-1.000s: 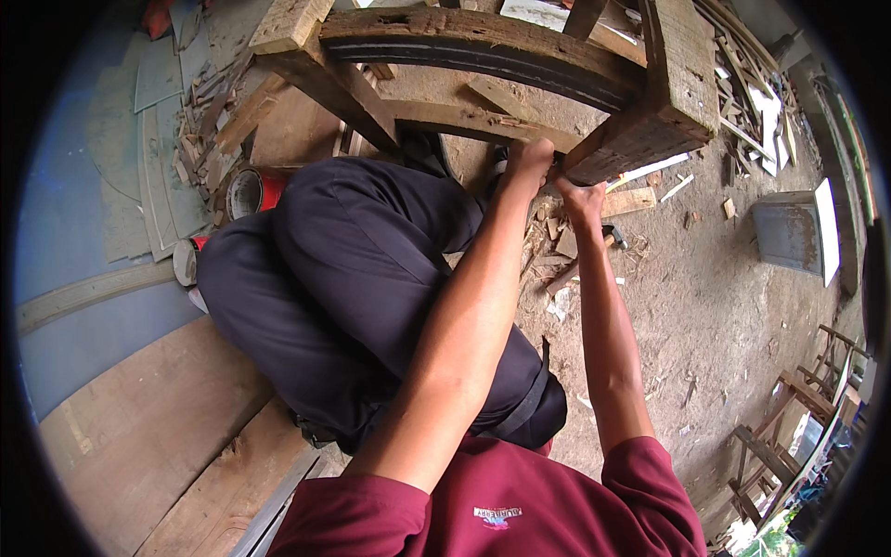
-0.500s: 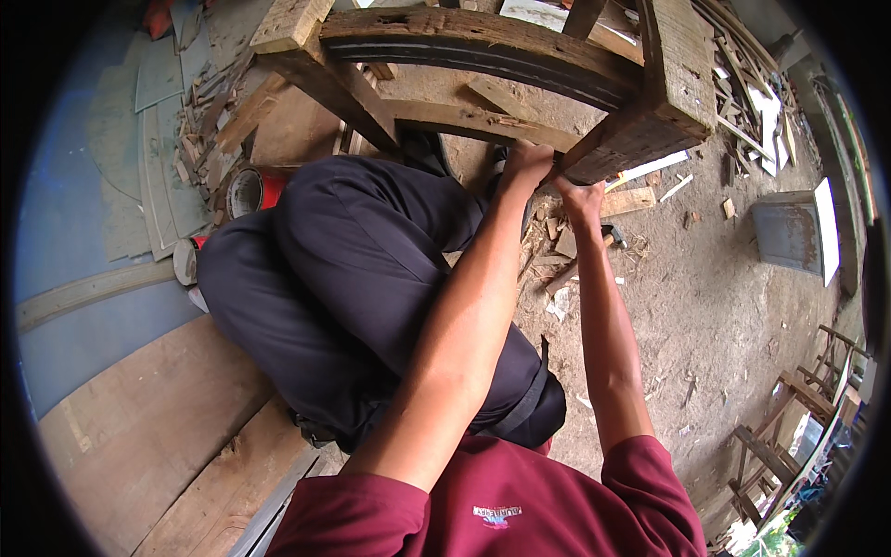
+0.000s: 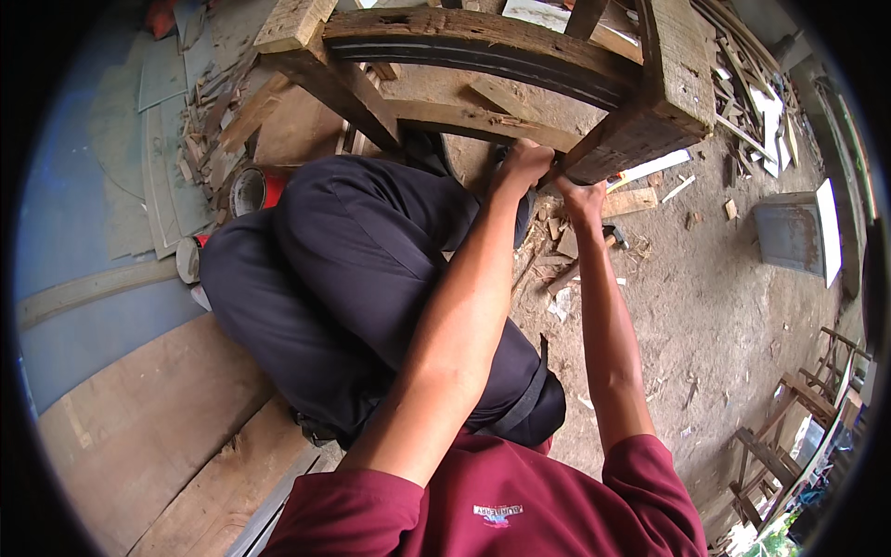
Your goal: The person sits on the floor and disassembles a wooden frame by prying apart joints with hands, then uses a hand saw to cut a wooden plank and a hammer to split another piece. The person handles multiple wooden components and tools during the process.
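Where right hand [image 3: 582,197] reaches, frame [image 3: 520,54] touches it.

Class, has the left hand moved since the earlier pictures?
Yes, slightly: the left hand has shifted to the left, judged against the wooden leg beside it.

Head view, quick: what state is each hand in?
Left hand: curled near the wooden rail; fingers hidden, grip cannot be told.
Right hand: at the end of the wooden leg; fingers hidden, cannot tell.
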The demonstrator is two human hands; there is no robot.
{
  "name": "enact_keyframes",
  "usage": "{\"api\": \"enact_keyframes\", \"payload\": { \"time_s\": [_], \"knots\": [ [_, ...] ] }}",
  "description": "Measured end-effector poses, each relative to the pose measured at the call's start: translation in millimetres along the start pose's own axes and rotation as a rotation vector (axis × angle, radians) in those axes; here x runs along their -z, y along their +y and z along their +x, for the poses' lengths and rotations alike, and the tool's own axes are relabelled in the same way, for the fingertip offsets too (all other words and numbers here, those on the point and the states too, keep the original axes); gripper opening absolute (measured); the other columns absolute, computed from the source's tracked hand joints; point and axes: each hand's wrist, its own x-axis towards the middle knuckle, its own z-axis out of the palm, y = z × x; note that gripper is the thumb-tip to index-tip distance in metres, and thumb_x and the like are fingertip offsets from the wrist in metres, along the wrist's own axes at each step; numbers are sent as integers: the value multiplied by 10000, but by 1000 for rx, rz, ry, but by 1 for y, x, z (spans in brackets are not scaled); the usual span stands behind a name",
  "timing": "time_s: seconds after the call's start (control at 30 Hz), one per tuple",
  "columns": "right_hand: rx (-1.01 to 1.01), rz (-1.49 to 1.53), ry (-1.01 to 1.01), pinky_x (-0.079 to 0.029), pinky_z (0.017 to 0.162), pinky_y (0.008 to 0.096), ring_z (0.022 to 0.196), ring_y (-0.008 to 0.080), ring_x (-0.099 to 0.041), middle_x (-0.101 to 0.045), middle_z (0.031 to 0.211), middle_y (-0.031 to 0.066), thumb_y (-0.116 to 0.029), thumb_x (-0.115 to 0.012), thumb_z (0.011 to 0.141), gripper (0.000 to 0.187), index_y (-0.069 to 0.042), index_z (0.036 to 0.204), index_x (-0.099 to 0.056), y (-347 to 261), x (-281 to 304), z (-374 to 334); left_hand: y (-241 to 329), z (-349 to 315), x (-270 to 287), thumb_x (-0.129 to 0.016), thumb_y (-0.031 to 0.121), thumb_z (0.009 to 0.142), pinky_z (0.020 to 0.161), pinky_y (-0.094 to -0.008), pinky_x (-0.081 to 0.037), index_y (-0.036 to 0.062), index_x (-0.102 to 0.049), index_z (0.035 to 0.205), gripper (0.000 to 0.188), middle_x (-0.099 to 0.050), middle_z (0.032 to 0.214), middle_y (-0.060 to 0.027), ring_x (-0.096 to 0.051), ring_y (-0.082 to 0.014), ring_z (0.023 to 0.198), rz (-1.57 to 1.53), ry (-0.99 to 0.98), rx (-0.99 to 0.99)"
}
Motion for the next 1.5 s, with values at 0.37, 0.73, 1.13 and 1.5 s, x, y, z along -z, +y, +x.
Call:
{"api": "enact_keyframes", "payload": {
  "time_s": [0.37,0.73,1.13,1.5],
  "knots": [
    [11,-21,-15,-476,788,355,880,228,-585,-603,982,101,-151,-796,660,435,-9,1019,-596,3,4,-2,110,-43,18,-549,119,860,396,-241,-214,69,-572,744,128,-371,548,67,-285,-50,437,-539,-189,-42],
    [12,-22,28,-481,762,368,844,248,-597,-621,924,110,-122,-746,643,312,0,902,-619,3,5,0,28,-36,0,-510,232,800,417,-375,-312,-24,-607,664,306,-535,526,-88,-473,-193,429,291,65,5],
    [104,-63,28,-481,734,365,781,238,-604,-639,848,88,-108,-726,646,267,1,873,-635,10,-4,1,-34,-11,-5,-519,238,797,446,-359,-357,11,-619,697,267,-573,571,-95,-523,-183,501,-28,123,-104],
    [78,-29,22,-478,692,352,755,208,-609,-648,810,81,-73,-709,656,170,-5,799,-647,-33,-6,-6,-34,-5,-3,-387,151,919,628,-338,-529,107,-619,1084,288,-645,862,-59,-624,-152,690,-612,460,306]
  ]
}}
